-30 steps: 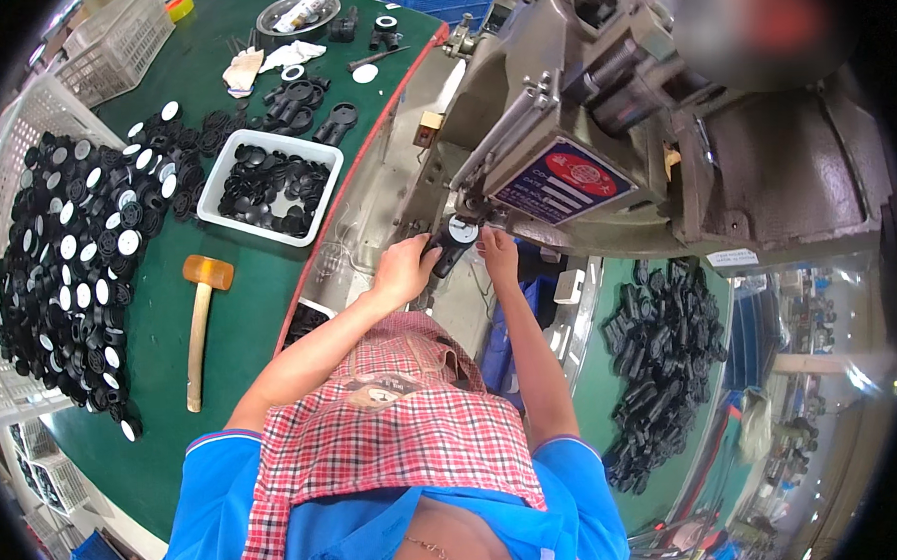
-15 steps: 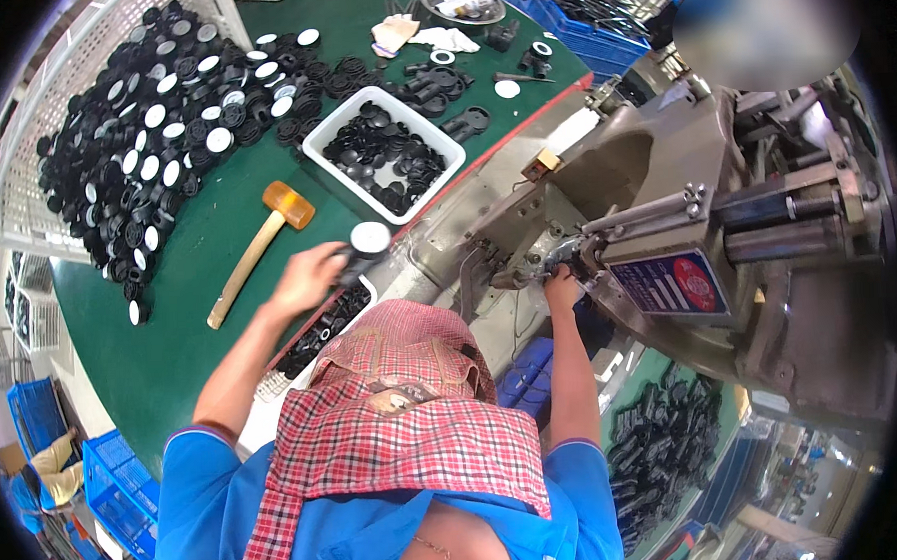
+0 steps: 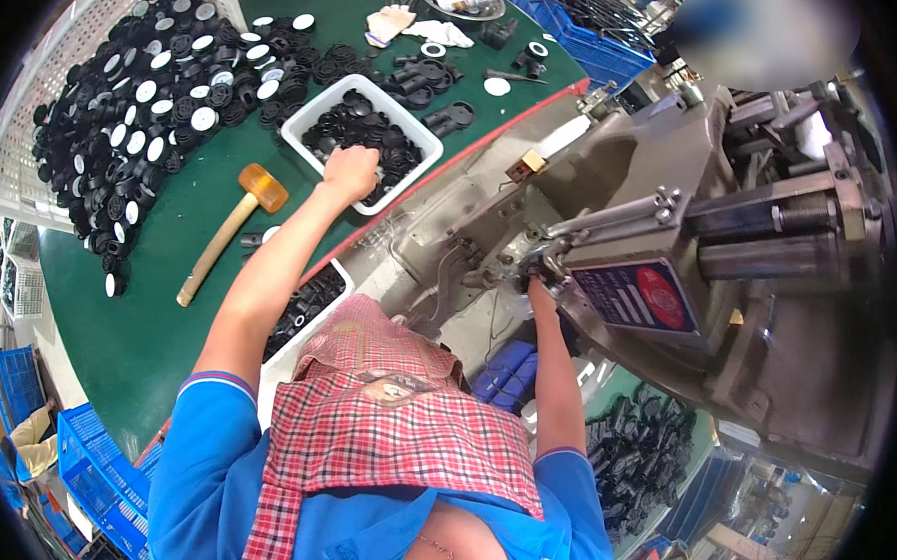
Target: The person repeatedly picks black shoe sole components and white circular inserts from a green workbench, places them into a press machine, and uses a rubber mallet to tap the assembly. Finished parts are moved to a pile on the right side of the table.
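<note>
A green worktable (image 3: 161, 333) fills the left of the frame, with a grey press machine (image 3: 666, 220) at right. In the upper middle, a white tray (image 3: 302, 126) holds black round parts (image 3: 362, 124); the left hand (image 3: 350, 171) rests in it, fingers curled shut, though I cannot tell on what. The right hand (image 3: 539, 294) reaches under the machine's head, its grip hidden. A wooden mallet (image 3: 228, 230) lies just left of the tray.

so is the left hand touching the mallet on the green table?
Apart. The head view shows the left hand in the white tray of black parts, with bare green table between it and the mallet.
</note>
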